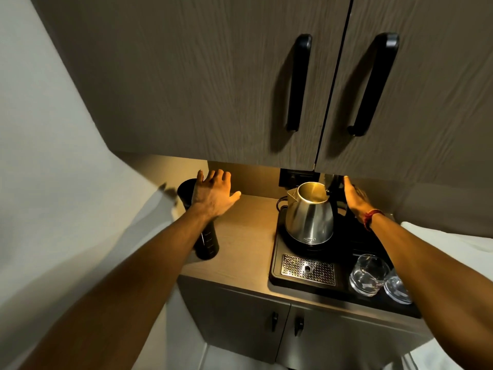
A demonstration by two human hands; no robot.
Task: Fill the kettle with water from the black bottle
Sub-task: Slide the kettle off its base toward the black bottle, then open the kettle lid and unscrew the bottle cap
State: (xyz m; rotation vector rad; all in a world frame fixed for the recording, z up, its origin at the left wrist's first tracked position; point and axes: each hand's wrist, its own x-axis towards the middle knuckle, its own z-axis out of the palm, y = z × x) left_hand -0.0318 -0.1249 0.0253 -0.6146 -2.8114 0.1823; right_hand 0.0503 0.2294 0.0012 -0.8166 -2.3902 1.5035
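Observation:
A tall black bottle (206, 243) stands upright on the left of the wooden counter (245, 236). My left hand (213, 193) hovers over its top with fingers spread, holding nothing, and hides the upper part of the bottle. The steel kettle (309, 217) sits on its black base with the lid raised, so the bare metal inside shows. My right hand (356, 198) is behind and to the right of the kettle, fingers stretched out beside the raised black lid and handle; it grips nothing that I can see.
The kettle stands on a black tray (277, 265) with a metal drip grate (308, 269) and two clear glasses (369, 275) at its front right. Upper cabinet doors with black handles (298, 81) hang low over the counter. A wall closes the left side.

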